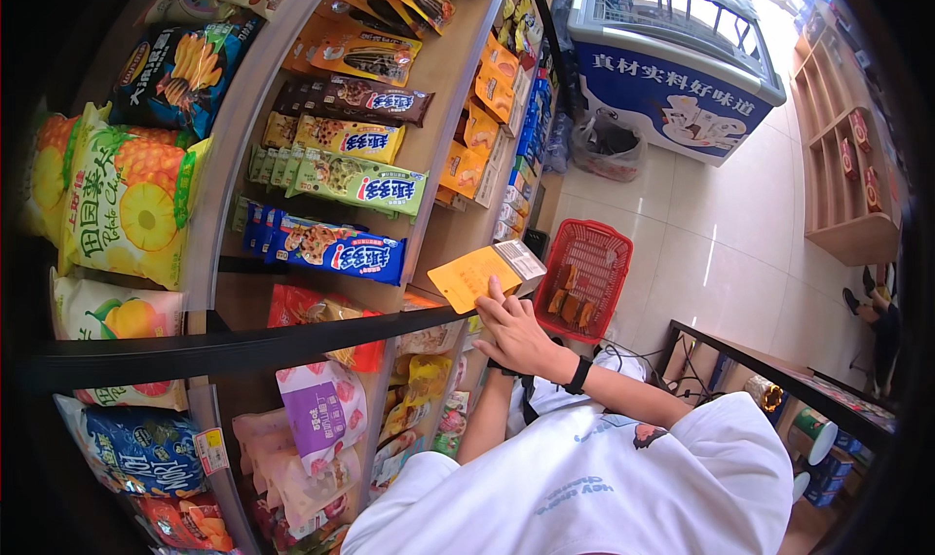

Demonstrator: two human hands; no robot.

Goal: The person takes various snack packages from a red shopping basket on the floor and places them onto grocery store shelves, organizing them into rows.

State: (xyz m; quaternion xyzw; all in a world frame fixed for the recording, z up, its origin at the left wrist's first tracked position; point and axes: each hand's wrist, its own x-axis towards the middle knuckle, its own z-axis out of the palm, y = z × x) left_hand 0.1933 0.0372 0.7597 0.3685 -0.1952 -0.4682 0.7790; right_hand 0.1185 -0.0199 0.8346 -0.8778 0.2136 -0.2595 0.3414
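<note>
My right hand (515, 336), with a black wristband, lies over the near end of an orange-yellow snack package (475, 277). Its index fingertip touches the package's printed face, and its thumb is spread away to the left. The package's other end bears a barcode panel. My left hand is mostly hidden under my right one; its forearm (488, 416) and a black band at the wrist show, and its grip cannot be made out. Just past the hands, a red plastic basket (621, 263) on the floor holds several small orange-brown packets (568, 299).
Snack shelves with a clear shelf edge (431, 146) stand at left, crossed by a black metal rail (292, 336). Beyond are a plastic bag (606, 150) and a chest freezer (679, 102). A wooden rack (840, 212) and a seated person's leg (869, 310) are at right.
</note>
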